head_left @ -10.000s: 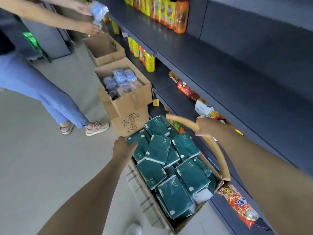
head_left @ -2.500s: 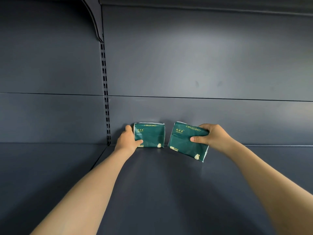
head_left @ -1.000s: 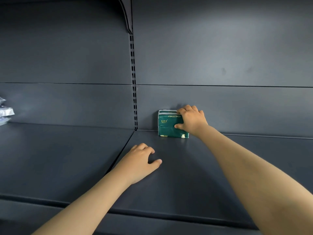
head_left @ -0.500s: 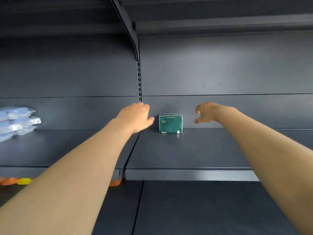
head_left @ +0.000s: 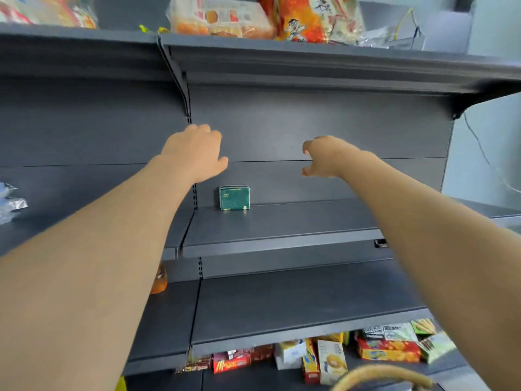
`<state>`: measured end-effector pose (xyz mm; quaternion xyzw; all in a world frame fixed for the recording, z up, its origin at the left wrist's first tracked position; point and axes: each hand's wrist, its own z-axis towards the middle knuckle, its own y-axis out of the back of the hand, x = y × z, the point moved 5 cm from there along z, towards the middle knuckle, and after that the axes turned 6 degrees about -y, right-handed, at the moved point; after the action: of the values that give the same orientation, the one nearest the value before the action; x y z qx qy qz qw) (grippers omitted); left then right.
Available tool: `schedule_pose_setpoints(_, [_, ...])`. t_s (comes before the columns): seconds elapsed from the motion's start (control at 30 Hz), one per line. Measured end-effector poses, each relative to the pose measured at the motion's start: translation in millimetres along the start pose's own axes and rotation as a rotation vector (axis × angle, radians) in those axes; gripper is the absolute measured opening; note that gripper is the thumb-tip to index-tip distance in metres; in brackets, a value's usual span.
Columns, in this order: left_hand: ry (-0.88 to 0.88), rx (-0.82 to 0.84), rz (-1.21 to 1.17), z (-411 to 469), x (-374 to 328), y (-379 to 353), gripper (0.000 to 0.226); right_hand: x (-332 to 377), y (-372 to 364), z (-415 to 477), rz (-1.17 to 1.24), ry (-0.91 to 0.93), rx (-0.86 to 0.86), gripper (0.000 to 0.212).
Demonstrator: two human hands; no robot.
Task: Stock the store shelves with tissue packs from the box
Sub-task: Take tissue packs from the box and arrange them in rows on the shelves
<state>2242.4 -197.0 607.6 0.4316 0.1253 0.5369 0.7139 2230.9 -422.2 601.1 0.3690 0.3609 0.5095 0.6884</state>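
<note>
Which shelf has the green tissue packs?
The second shelf from the top, tissue packs at its back left; top shelf holds snack bags, lowest shelf boxed snacks.

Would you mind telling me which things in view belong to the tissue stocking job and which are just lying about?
Job: green tissue pack, upright at the back of the middle shelf; left hand and right hand, both empty.
Lying about: snack bags on top; boxed snacks at the bottom; orange bottle; clear wrapped packs at the left edge.
</note>
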Motion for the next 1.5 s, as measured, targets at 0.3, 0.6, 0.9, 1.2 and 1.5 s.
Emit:
schedule_pose_setpoints(0.3, [0.006, 0.042, 0.042, -42, -87, 59, 0.043, -81, 39, -85, 0.031, -0.013, -0.04, 0.046])
schedule_pose_setpoints(0.6, [0.051, 0.218, 0.008, -121, -223, 57, 0.042, -177, -5, -201, 0.112, 0.07, 0.104, 0.047])
schedule_pose_setpoints(0.9, [0.022, 0.45, -0.15, -195, -332, -26, 0.04, -227, -133, -291, 0.095, 0.101, 0.411, 0.05])
schedule_pose_setpoints(1.2, [-0.033, 0.759, -0.33, -246, -391, -191, 0.037, -221, -318, -337, 0.128, 0.048, 0.814, 0.052])
schedule_pose_setpoints(1.5, [-0.037, 1.06, -0.52, -305, -421, -346, 0.038, -188, -472, -370, 0.212, -0.049, 1.135, 0.054])
